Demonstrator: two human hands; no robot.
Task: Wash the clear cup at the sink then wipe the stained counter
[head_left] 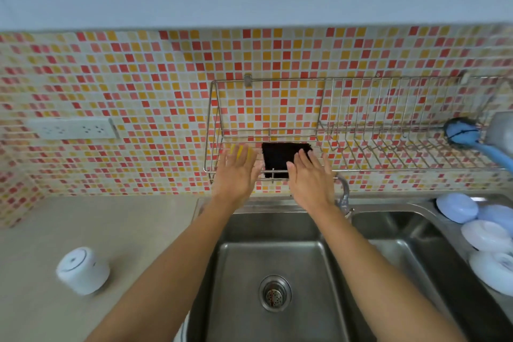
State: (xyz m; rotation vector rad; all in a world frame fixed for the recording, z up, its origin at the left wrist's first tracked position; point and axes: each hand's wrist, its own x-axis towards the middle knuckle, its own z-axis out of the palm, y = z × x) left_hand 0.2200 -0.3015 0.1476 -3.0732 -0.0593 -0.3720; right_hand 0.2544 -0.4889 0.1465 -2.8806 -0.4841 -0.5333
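From the head view, both arms stretch out over the sink (277,253) toward the wire rack (361,125) fixed to the mosaic-tiled wall. The left hand (236,175) is raised in front of the rack's left end, its fingers (241,153) straight and a little spread, holding nothing; something yellow shows just behind them, too blurred to name. The right hand (309,179) is up beside it, fingers straight and close together, their tips at the right edge of a dark scrubbing pad (277,159) that lies in the rack — whether they touch it I cannot tell. A tap (344,194) stands just right of the right wrist, between the two steel basins. The tabletop (111,216) runs off to the left, and on it, well apart from the hands, sits a whitish cup (83,271) turned bottom-up; it looks milky rather than clear here. A socket strip (73,128) is on the wall above it. In the right basin lie pale blue and white dishes (483,233), and a blue brush (463,133) hangs at the rack's right end.
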